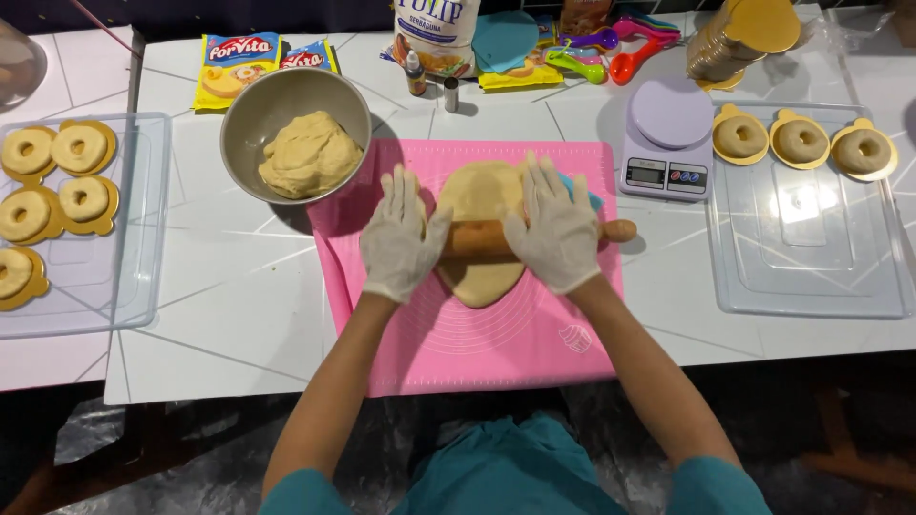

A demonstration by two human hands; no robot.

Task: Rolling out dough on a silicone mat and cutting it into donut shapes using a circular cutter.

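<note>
Both my hands wear white gloves and press flat on a wooden rolling pin (479, 238) lying across an oval sheet of pale dough (484, 193). My left hand (401, 236) covers the pin's left end. My right hand (555, 227) rests over its right part, and the right handle sticks out beyond it. The dough lies on a pink silicone mat (534, 334) in the middle of the white table. A metal bowl (250, 114) behind the mat at the left holds a lump of the same dough (307, 154).
A clear tray (134, 238) at left carries several ring-shaped dough pieces on gold cards. Another clear tray (811, 257) at right has three such rings. A small kitchen scale (666, 143), measuring spoons (611, 48), packets, small bottles and a stack of gold cards (739, 38) line the back.
</note>
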